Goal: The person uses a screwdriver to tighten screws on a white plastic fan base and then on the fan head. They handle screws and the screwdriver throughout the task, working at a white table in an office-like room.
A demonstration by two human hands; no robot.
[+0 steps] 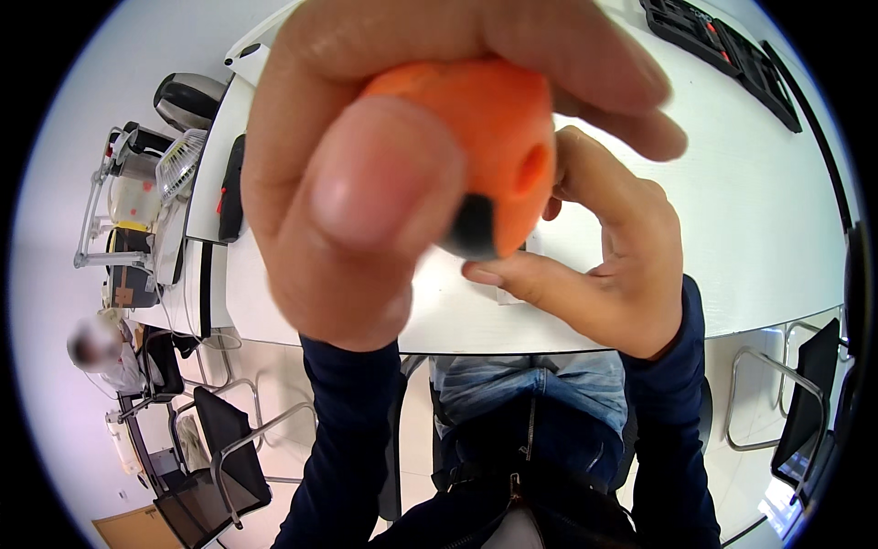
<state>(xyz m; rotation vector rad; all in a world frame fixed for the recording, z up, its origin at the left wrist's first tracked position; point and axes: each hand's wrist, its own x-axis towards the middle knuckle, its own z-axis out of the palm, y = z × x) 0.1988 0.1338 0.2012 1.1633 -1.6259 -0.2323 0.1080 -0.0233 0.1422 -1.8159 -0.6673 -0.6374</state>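
Close to the camera, my left hand (297,220) wraps round an orange-and-black tool handle (498,110). The handle's rounded end faces me, with a round hollow in its side and a black patch low down; its far part is hidden. Just beyond and to the right, my right hand (631,265) curves in toward the handle's far side, thumb and fingers closing together. What lies between those fingers is hidden behind the handle. A small pale piece (508,296), mostly covered, shows on the white table (759,220) beneath the right thumb.
At the far right of the table lies an open black tool case (722,50). A black case (232,188) rests at its left edge. Chairs (229,448) stand left and right (809,393). Further left are a shelf cart (133,197) and a seated person (123,366).
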